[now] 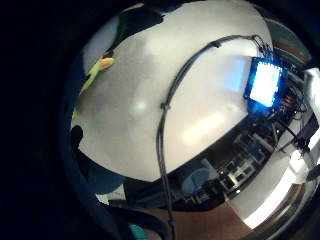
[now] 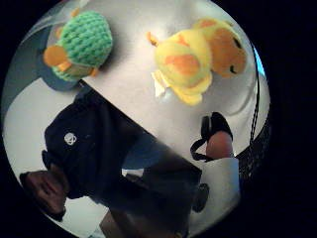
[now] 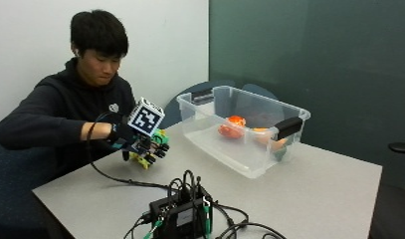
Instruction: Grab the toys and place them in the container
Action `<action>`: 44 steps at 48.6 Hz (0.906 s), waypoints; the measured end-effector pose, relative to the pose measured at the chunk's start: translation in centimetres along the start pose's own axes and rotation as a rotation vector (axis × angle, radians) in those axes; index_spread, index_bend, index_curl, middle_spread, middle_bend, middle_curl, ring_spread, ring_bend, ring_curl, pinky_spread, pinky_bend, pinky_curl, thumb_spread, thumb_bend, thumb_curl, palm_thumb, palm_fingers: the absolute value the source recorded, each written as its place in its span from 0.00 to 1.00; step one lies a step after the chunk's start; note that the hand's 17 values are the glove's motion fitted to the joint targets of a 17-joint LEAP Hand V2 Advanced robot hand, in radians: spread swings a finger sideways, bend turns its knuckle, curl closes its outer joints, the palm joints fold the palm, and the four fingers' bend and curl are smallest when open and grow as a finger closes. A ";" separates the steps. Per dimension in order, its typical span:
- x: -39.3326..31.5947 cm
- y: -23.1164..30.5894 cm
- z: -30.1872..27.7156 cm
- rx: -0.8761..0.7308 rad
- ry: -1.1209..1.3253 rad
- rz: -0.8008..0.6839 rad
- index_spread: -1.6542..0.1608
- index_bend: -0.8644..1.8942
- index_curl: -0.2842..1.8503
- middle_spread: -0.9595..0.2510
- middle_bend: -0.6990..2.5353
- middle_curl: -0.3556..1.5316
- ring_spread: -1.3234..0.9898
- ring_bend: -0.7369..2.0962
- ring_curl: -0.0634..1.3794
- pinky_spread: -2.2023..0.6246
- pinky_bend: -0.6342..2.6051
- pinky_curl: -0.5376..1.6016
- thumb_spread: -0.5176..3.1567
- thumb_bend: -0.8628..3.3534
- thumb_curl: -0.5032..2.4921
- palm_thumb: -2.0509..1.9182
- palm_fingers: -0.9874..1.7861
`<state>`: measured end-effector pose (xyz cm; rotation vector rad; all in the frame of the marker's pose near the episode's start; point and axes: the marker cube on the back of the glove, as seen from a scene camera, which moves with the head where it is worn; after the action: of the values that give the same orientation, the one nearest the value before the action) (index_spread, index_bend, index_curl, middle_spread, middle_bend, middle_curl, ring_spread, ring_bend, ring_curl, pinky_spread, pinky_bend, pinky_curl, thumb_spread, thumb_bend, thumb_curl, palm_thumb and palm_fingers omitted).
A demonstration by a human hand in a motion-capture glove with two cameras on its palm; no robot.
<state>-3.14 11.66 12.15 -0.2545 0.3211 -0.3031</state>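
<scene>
My gloved right hand (image 3: pixel 137 138) hovers low over the table's near left part, to the left of the clear plastic container (image 3: pixel 255 155). Its fingers hang loosely curled and hold nothing. Under it lie a yellow and orange duck plush (image 2: pixel 198 57) and a green crocheted turtle (image 2: pixel 84 42), both resting on the table and apart from each other. In the outside view only a yellow bit (image 3: pixel 146 160) and a green bit (image 3: pixel 161 135) of them show under the hand. A thumb tip (image 2: pixel 218 144) shows beside the duck. The container holds orange toys (image 3: pixel 232 127).
A black electronics box (image 3: pixel 182 215) with cables sits at the table's front edge, and its lit screen (image 1: pixel 265 82) shows in the little finger side view. A cable (image 3: pixel 116 178) runs from it to the hand. The grey table (image 3: pixel 314 191) stretches right of the container.
</scene>
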 end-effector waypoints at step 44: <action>1.2 -6.7 -30.1 0.846 -0.049 0.130 0.80 0.69 0.44 0.60 0.38 0.37 0.48 0.34 0.13 0.78 0.34 0.40 0.49 0.25 0.36 0.69 0.43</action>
<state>-14.17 -0.85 -13.85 0.5884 0.1388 -0.2801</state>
